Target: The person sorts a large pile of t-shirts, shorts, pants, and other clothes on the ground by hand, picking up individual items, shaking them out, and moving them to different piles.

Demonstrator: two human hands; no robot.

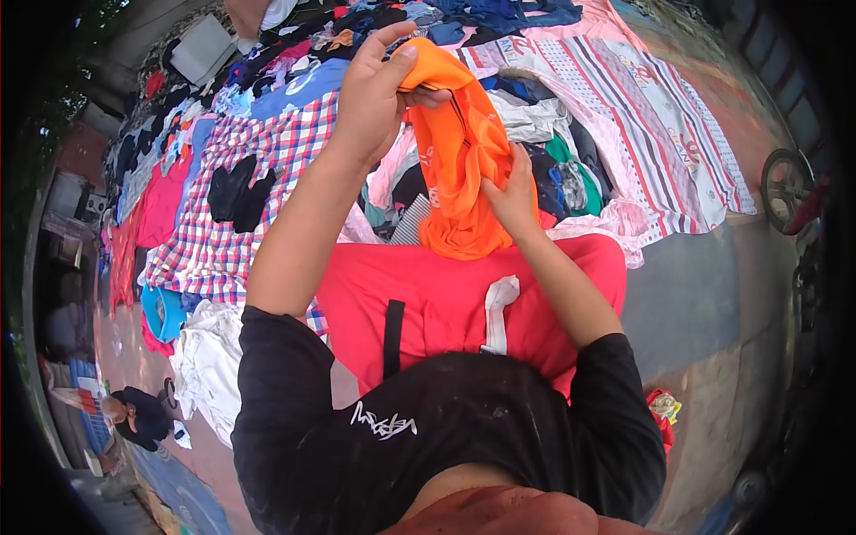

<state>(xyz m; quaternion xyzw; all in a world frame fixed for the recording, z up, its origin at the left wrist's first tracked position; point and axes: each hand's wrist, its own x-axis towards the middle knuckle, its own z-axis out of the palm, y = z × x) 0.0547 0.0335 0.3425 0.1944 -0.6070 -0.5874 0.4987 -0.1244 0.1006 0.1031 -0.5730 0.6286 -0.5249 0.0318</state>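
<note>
1. An orange garment (459,160) hangs bunched in mid-air at upper centre of the frame, held between both hands above a heap of clothes.
2. The left hand (374,94), just left of the garment's top, grips its upper edge. The thumb and fingers are closed around a fold of the cloth; the index finger stands a little raised above the rest.
3. The right hand (513,196), lower and to the right, pinches the garment's side. Its fingers are pressed together on the fabric, and the thumb is tucked into the folds, so its tip cannot be seen.
4. What could go wrong: the cloth is crumpled and looks slippery, and the lower half dangles free. If either pinch loosens, the garment would likely drop onto the red garment (446,303) spread directly beneath it and mix into the pile.
5. The dangling hem could also catch on the clothes below it.
6. Further out, a red-and-blue checked shirt (241,214) lies at centre left, and a pink striped sheet (642,116) covers the upper right.
7. A white cloth (209,366) lies at lower left. Another person (134,415) sits near the lower left edge.
8. A wheel (785,187) shows at the right edge.
</note>
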